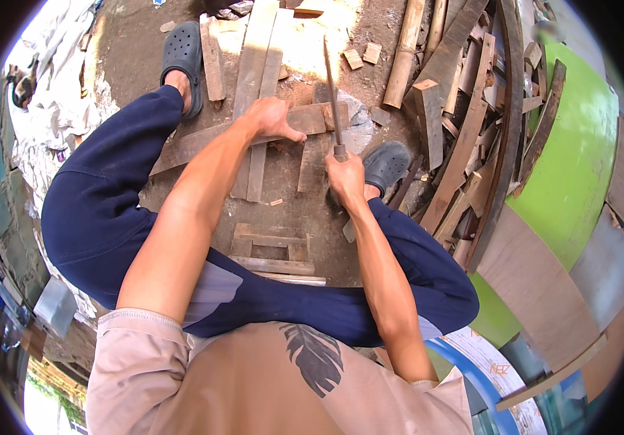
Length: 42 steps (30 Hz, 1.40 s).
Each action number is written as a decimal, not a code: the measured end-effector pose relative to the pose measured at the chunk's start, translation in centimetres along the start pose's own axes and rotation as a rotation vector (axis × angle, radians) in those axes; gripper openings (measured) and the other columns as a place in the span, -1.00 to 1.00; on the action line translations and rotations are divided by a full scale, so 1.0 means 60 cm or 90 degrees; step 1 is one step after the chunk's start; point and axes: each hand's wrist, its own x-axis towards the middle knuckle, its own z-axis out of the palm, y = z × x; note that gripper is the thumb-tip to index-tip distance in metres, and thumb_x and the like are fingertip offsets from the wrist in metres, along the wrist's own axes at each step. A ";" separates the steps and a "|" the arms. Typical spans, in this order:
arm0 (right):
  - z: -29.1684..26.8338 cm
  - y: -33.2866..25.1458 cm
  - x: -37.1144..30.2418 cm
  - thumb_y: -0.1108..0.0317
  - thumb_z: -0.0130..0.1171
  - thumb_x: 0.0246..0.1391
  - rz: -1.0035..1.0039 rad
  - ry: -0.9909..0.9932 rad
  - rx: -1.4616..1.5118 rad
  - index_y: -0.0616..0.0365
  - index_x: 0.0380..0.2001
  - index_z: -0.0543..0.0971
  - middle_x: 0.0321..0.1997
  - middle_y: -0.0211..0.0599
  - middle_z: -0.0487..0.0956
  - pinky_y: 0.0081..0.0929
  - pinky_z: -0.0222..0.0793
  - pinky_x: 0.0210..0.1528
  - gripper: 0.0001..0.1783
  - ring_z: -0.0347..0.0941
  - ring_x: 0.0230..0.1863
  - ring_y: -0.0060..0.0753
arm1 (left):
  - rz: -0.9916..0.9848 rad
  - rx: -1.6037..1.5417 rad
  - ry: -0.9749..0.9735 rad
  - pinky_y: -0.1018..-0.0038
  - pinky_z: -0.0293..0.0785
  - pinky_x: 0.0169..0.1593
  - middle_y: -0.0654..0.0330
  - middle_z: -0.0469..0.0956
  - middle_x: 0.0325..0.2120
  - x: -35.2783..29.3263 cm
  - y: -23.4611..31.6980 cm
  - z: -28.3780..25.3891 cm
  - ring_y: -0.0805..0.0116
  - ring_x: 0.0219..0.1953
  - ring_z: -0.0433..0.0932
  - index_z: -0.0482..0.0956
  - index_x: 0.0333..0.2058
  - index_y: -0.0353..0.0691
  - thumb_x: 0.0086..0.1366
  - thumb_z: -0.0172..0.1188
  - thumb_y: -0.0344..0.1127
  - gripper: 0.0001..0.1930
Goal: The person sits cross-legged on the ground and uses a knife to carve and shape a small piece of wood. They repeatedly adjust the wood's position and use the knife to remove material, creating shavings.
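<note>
My left hand (272, 120) grips a wooden plank (207, 140) from above, with the thumb stretched out along its near edge. The plank lies slantwise across other boards on the ground, and its right end reaches close to the blade. In my right hand (345, 177) is the handle of a long, narrow blade that looks like a machete (333, 98). It points away from me, seen nearly edge-on, beside the plank's right end. Whether the blade touches the wood, I cannot tell. Under the plank's right end stands a short board (313, 161).
Long boards (254, 58) lie ahead, with small wood blocks (372, 52) to their right. A low wooden frame (268, 235) sits between my legs. Scrap wood (464, 138) and a green panel (573, 159) fill the right. White cloth (51, 94) lies left. My clogs (387, 165) flank the work.
</note>
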 end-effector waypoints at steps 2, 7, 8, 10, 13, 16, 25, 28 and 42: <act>-0.007 0.017 0.019 0.15 0.24 0.03 0.071 -0.084 -0.087 0.30 -0.39 0.63 -0.49 0.00 0.66 -0.17 0.50 -0.22 -0.65 0.62 -0.41 -0.08 | 0.003 -0.006 -0.011 0.07 0.61 -0.04 -0.35 0.67 -0.30 0.006 0.004 -0.007 -0.18 -0.18 0.71 0.58 -0.01 -0.59 -0.18 0.46 0.44 0.08; -0.029 -0.017 -0.011 0.18 0.24 0.04 -0.007 -0.016 -0.013 0.26 -0.38 0.63 -0.50 -0.02 0.65 -0.16 0.48 -0.24 -0.69 0.59 -0.44 -0.12 | 0.034 0.016 0.060 0.06 0.60 -0.02 -0.27 0.68 -0.28 0.014 -0.026 0.015 -0.18 -0.14 0.70 0.58 0.00 -0.49 -0.11 0.43 0.44 0.01; -0.027 -0.013 -0.010 0.19 0.24 0.04 -0.009 -0.016 -0.004 0.27 -0.39 0.63 -0.51 -0.04 0.64 -0.17 0.47 -0.25 -0.70 0.58 -0.45 -0.14 | 0.073 0.049 0.135 0.07 0.60 -0.03 -0.22 0.69 -0.27 0.011 -0.026 0.023 -0.17 -0.14 0.69 0.57 0.01 -0.45 -0.09 0.42 0.43 -0.01; -0.019 -0.002 -0.009 0.21 0.24 0.04 -0.011 -0.007 0.019 0.27 -0.40 0.62 -0.54 -0.07 0.62 -0.19 0.46 -0.27 -0.71 0.56 -0.47 -0.18 | 0.158 0.119 0.283 0.09 0.60 -0.06 -0.13 0.70 -0.25 -0.004 -0.018 0.032 -0.15 -0.15 0.69 0.56 0.05 -0.37 -0.04 0.40 0.42 -0.05; -0.006 0.006 0.013 0.23 0.25 0.04 0.049 -0.069 -0.123 0.26 -0.43 0.61 -0.54 -0.08 0.62 -0.20 0.46 -0.27 -0.73 0.56 -0.46 -0.21 | 0.097 0.175 0.263 0.09 0.62 -0.05 -0.06 0.69 -0.15 -0.021 0.004 0.041 -0.12 -0.13 0.69 0.51 0.04 -0.29 0.03 0.35 0.42 -0.13; -0.008 -0.031 -0.002 0.20 0.23 0.03 0.049 -0.032 -0.003 0.27 -0.41 0.62 -0.50 -0.01 0.64 -0.16 0.48 -0.21 -0.71 0.61 -0.40 -0.09 | 0.020 0.098 0.201 0.05 0.59 -0.11 -0.07 0.70 -0.23 -0.020 0.009 0.040 -0.10 -0.17 0.69 0.48 -0.01 -0.29 -0.02 0.41 0.39 -0.14; 0.012 -0.018 0.012 0.12 0.23 0.04 0.088 -0.044 -0.030 0.24 -0.37 0.65 -0.46 0.02 0.66 -0.14 0.51 -0.17 -0.66 0.65 -0.34 -0.02 | 0.036 0.093 0.148 0.03 0.59 -0.09 -0.09 0.70 -0.25 -0.011 0.000 0.034 -0.15 -0.18 0.68 0.43 0.10 -0.28 -0.03 0.41 0.38 -0.06; 0.011 -0.027 0.002 0.12 0.21 0.04 0.043 -0.006 0.014 0.24 -0.33 0.67 -0.43 0.05 0.69 -0.12 0.52 -0.14 -0.64 0.67 -0.30 0.05 | 0.062 0.108 0.190 0.03 0.59 -0.14 -0.11 0.69 -0.23 -0.007 -0.005 0.036 -0.14 -0.22 0.69 0.46 0.01 -0.30 0.00 0.40 0.36 -0.14; 0.000 -0.007 0.022 0.21 0.26 0.04 0.092 -0.091 -0.069 0.26 -0.41 0.62 -0.60 -0.19 0.57 -0.27 0.45 -0.33 -0.72 0.52 -0.51 -0.37 | 0.071 0.097 0.183 0.06 0.61 -0.16 -0.11 0.70 -0.31 -0.008 -0.006 0.037 -0.11 -0.26 0.70 0.46 0.05 -0.31 0.00 0.40 0.36 -0.12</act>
